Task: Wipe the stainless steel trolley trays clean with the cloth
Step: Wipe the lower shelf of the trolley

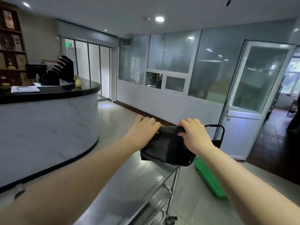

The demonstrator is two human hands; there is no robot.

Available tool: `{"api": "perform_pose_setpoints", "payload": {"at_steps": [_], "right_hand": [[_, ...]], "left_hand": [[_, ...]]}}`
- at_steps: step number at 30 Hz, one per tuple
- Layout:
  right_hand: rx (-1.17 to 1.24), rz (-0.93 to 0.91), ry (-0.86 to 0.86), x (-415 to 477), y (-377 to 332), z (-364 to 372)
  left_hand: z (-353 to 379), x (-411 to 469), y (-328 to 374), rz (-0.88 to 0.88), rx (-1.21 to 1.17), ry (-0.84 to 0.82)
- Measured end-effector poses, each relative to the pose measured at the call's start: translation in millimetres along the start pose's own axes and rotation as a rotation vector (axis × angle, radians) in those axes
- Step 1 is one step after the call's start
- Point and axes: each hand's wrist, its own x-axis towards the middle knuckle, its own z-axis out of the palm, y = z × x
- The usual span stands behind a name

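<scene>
Head view takes in a tiled lobby with a curved reception counter (48, 127) on the left, a glass partition (211, 70) across the back and a white glazed door (256, 82) standing open on the right. Below the arms, the stainless steel trolley (170, 184) runs away from the person, its top tray (129, 184) bare and reflecting the ceiling lights; the lower trays are mostly hidden beneath it. A green platform cart (209, 179) sits on the floor just beyond the trolley's far right corner. The dark cloth (167, 146) hangs folded over the far end of the top tray, its upper edge level and running left to right, across the tray's long axis. Whether its lower edge touches the steel cannot be told. The left hand (142, 132) grips the left end of that upper edge and the right hand (193, 133) grips the right end, so neither is nearer than the other. On each hand the fingers (150, 121) lie close together and curl over the far side of the fold, with the thumb closing on the near side. The tray lies below the fingers and stretches back toward the person, so wiping likely begins by lowering the cloth flat and drawing it along that length.
</scene>
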Motion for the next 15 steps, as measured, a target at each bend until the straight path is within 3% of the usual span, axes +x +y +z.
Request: {"api": "perform_pose_setpoints", "payload": {"at_steps": [9, 15], "right_hand": [[0.098, 0.077, -0.159, 96.9, 61.4, 161.8], [0.168, 0.043, -0.308, 147.9, 111.0, 265.5]], "left_hand": [[209.5, 94.3, -53.7, -0.151, -0.307, -0.215], [317.1, 120.9, -62.4, -0.282, -0.303, -0.284]]}}
